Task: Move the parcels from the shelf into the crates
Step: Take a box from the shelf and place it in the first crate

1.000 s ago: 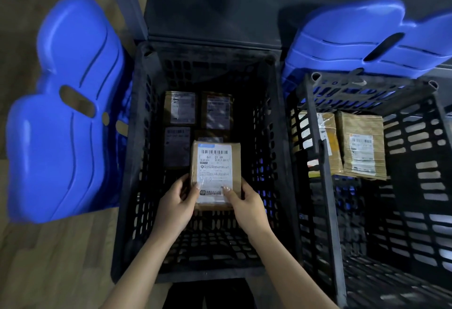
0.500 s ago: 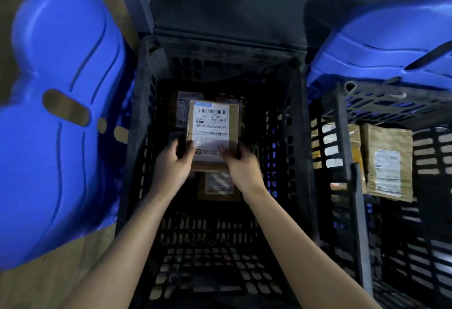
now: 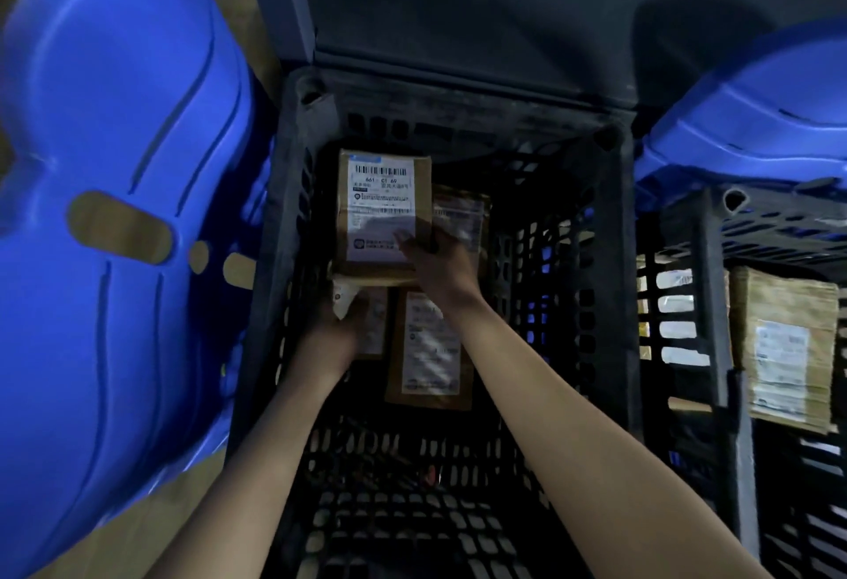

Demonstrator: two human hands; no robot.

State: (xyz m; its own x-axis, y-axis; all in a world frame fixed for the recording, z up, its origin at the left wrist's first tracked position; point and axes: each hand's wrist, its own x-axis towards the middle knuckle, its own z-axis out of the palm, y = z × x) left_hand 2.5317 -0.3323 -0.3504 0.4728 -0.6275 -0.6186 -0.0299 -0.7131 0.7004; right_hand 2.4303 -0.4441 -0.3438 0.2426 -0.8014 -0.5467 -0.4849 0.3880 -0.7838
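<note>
A person reaches with both bare arms into a black crate [image 3: 458,120] of slotted plastic, holding a labelled parcel [image 3: 380,212] low inside it, towards the far-left corner. The right hand [image 3: 442,264] grips the brown cardboard box at its near right corner. Its fingers [image 3: 408,241] are curled over the lower edge of the white barcode label. The left hand [image 3: 327,335] sits beneath the parcel's near left corner; its fingers are hidden under the box, so how far they are closed cannot be told.

Three more parcels lie in the same crate. A flat parcel [image 3: 428,349] rests label-up just nearer than the right fingers, between the two forearms. A taped parcel [image 3: 463,216] shows just beyond and to the right of those fingers, partly covered by the held box. A third parcel [image 3: 373,326] lies beside the left hand, below the held box.

Well to the right of the right fingers stands a second crate [image 3: 715,303], also black and slotted. A brown parcel with a white label [image 3: 786,349] is inside it, and more labels show through the side slots.

A blue plastic moulding [image 3: 114,257] with an oblong cut-out lies left of the left hand, beside the crate. Another blue moulding [image 3: 756,120] rises beyond the second crate. A dark grey panel [image 3: 458,5] fills the view past the fingers, and a wooden floor [image 3: 151,519] shows at the lower left.
</note>
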